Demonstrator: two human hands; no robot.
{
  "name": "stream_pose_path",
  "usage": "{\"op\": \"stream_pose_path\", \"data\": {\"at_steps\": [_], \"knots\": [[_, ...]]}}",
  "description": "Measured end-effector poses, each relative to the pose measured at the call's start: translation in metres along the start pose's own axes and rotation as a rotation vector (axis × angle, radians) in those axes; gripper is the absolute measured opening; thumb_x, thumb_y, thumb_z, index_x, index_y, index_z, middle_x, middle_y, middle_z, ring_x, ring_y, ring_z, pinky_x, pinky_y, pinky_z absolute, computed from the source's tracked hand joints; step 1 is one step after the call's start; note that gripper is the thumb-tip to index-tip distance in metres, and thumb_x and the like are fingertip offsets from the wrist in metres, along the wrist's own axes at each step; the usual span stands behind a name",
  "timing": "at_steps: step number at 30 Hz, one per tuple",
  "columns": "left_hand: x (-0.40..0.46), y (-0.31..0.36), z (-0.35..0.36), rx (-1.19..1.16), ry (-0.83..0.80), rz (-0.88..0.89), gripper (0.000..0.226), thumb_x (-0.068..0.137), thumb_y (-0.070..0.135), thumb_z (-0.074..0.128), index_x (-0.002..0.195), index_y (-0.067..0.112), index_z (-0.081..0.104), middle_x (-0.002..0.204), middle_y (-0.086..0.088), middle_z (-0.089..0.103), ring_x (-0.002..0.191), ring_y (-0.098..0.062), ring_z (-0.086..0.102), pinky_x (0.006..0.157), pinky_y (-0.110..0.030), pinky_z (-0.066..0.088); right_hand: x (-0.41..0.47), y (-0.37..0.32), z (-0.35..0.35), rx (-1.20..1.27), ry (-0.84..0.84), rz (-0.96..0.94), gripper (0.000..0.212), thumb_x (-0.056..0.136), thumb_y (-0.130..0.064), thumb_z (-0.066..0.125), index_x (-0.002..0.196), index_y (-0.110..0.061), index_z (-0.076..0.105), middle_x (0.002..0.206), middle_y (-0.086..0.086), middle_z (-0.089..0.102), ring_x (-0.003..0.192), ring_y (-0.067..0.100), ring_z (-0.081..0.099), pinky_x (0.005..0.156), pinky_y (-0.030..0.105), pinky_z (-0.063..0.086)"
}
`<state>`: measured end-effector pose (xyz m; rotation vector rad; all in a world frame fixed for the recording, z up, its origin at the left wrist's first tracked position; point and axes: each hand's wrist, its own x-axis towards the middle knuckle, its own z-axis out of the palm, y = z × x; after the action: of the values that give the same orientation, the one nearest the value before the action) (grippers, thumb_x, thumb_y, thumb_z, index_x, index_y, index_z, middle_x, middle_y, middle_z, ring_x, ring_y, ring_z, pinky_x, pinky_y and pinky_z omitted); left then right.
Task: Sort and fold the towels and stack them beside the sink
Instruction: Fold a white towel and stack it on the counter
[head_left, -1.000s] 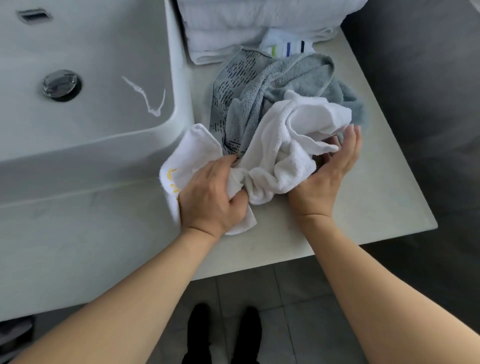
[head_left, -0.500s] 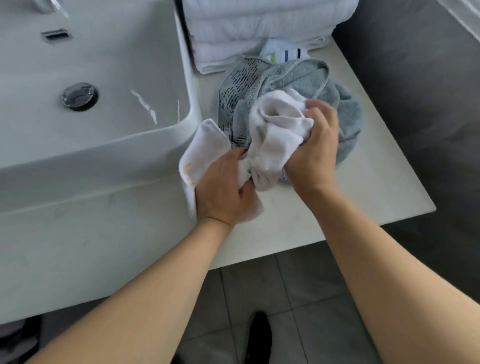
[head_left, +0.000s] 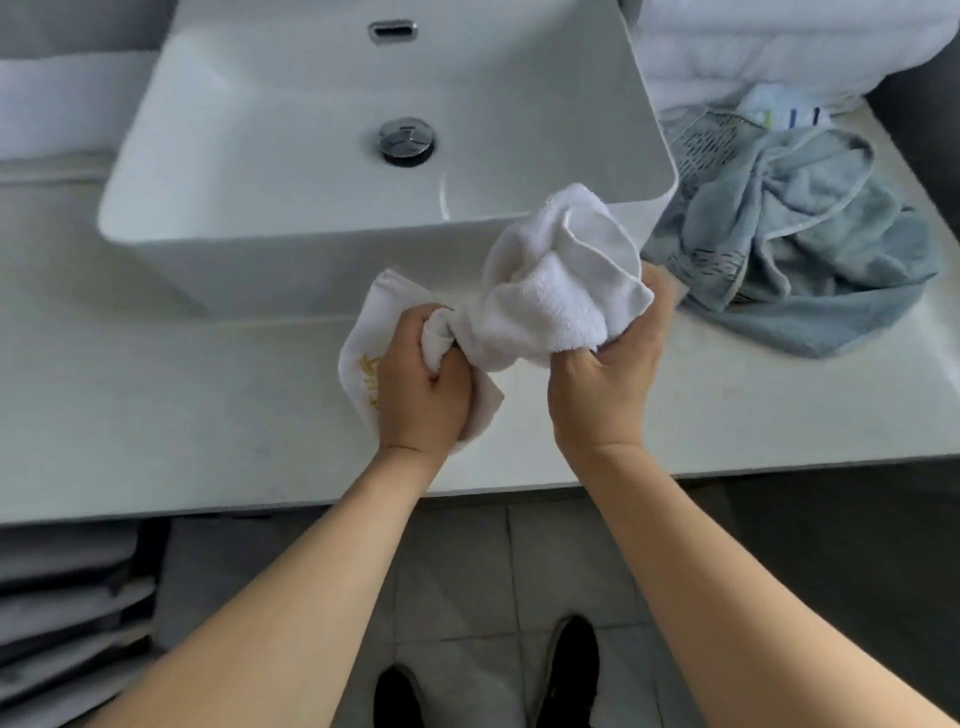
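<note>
White towel (head_left: 561, 291), bunched, gripped in my left hand (head_left: 423, 387) and right hand (head_left: 605, 382) above the counter's (head_left: 208, 415) front edge, ready for spreading.

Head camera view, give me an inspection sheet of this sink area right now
Surface: pale counter around a white sink.
Job's things: white towel, bunched, held in front of the sink; grey towel, crumpled right of the sink; folded white stack behind it.
Clutter: small striped cloth between stack and grey towel.
Grippers: left hand and right hand both grip the white towel.
Cables: nothing seen.
Surroundings: tiled floor, dark shoes below.
</note>
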<state>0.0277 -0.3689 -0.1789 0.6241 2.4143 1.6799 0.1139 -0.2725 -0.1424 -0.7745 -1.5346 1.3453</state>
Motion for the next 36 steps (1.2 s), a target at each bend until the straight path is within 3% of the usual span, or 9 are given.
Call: {"op": "stream_pose_path", "data": {"at_steps": [3,7,9,11,14,22,25,29,36], "knots": [[0.017,-0.046,-0.069,0.035,-0.012,-0.126,0.008,0.092,0.02,0.056,0.099,0.022,0.06,0.086,0.01,0.063,0.077,0.004,0.058,0.071,-0.019,0.046,-0.035,0.012,0.055,0.035,-0.116,0.168,0.042,0.083,-0.006,0.055,0.12,-0.021,0.044,0.092,-0.029,0.059,0.085,-0.002,0.059,0.074,0.017,0.049],[0.032,-0.088,-0.152,0.204,0.022,-0.192,0.031,0.083,0.033,0.055,0.102,0.008,0.058,0.089,-0.008,0.066,0.081,-0.024,0.06,0.077,-0.043,0.054,-0.083,0.036,0.125,-0.054,-0.319,0.263,0.032,0.091,-0.019,0.057,0.122,-0.021,0.05,0.097,-0.019,0.063,0.085,-0.003,0.061,0.068,0.013,0.048],[0.038,-0.099,-0.189,0.185,0.069,-0.24,0.04,0.08,0.047,0.045,0.093,0.01,0.054,0.086,-0.008,0.065,0.08,-0.025,0.061,0.07,-0.038,0.049,-0.099,0.044,0.16,-0.13,-0.396,0.232,0.026,0.09,-0.021,0.06,0.116,-0.019,0.056,0.091,-0.011,0.065,0.078,0.002,0.062,0.064,0.02,0.048],[0.05,-0.113,-0.229,0.279,0.109,-0.239,0.024,0.092,0.037,0.046,0.088,0.013,0.048,0.081,0.0,0.06,0.076,-0.019,0.058,0.062,-0.032,0.044,-0.112,0.048,0.198,-0.186,-0.484,0.189,0.016,0.089,-0.025,0.062,0.103,-0.019,0.057,0.079,-0.013,0.061,0.071,0.005,0.058,0.063,0.024,0.045],[0.071,-0.14,-0.293,0.303,0.215,-0.309,0.028,0.094,0.035,0.045,0.097,0.008,0.052,0.082,0.002,0.058,0.078,-0.019,0.058,0.062,-0.029,0.04,-0.131,0.052,0.257,-0.34,-0.558,-0.044,0.009,0.083,-0.026,0.06,0.085,-0.018,0.058,0.078,-0.021,0.047,0.084,0.011,0.051,0.078,0.035,0.047],[0.099,-0.19,-0.376,0.444,0.269,-0.31,0.023,0.088,0.04,0.041,0.087,0.018,0.048,0.084,0.005,0.053,0.081,-0.022,0.056,0.068,-0.034,0.041,-0.153,0.055,0.387,-0.604,-0.725,-0.273,0.058,0.078,-0.047,0.037,0.117,-0.011,0.059,0.107,0.003,0.062,0.107,0.023,0.049,0.1,0.032,0.033],[0.119,-0.208,-0.394,0.615,0.301,-0.279,0.013,0.091,0.007,0.05,0.105,0.008,0.05,0.09,-0.002,0.052,0.085,-0.028,0.057,0.07,-0.032,0.038,-0.141,0.056,0.414,-0.626,-0.747,-0.274,0.063,0.079,-0.046,0.036,0.126,-0.01,0.055,0.116,0.006,0.061,0.113,0.025,0.048,0.103,0.03,0.03],[0.159,-0.215,-0.403,0.683,0.236,-0.292,0.017,0.096,0.033,0.053,0.096,0.017,0.05,0.089,0.006,0.058,0.074,-0.014,0.052,0.065,-0.031,0.038,-0.13,0.064,0.433,-0.694,-0.745,-0.311,0.059,0.083,-0.045,0.04,0.129,-0.01,0.053,0.117,0.005,0.059,0.114,0.024,0.047,0.105,0.035,0.032],[0.221,-0.231,-0.401,0.75,0.194,-0.354,0.013,0.09,0.034,0.054,0.081,0.024,0.052,0.071,0.01,0.059,0.058,-0.005,0.053,0.048,-0.025,0.034,-0.115,0.066,0.459,-0.794,-0.577,-0.29,0.054,0.083,-0.044,0.042,0.12,-0.008,0.057,0.105,0.008,0.061,0.108,0.027,0.051,0.101,0.045,0.039]]}}
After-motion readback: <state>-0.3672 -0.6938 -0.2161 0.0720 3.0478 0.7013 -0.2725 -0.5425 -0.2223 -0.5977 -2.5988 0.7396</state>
